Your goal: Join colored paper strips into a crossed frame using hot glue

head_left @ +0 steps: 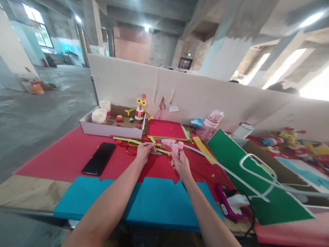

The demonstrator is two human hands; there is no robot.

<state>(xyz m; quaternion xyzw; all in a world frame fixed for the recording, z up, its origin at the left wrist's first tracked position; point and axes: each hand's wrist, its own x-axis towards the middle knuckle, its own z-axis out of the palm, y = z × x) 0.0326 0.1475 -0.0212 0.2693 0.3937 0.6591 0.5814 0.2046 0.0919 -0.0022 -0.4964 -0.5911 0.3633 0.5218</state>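
My right hand (181, 164) grips a pink glue gun (177, 146), its nozzle pointing left toward my other hand. A long translucent glue stick (226, 168) runs out of the gun's back to the right. My left hand (144, 151) is closed, thumb and fingers pinching a small green paper strip (152, 140) just in front of the nozzle. Whether the nozzle touches the strip I cannot tell. Under and beside my left hand lie scissors with red handles (130, 150) and a longer green strip (128, 140), partly hidden by the fingers.
A black phone (99, 159) lies at left. Behind stand a white box (110, 130) with paper cups (99, 116), a yellow-and-red cup figure (139, 112) and red sheets (166, 129). At right are a pink bottle (210, 123), a green board (246, 178) and a purple power strip (228, 203) with a cord.
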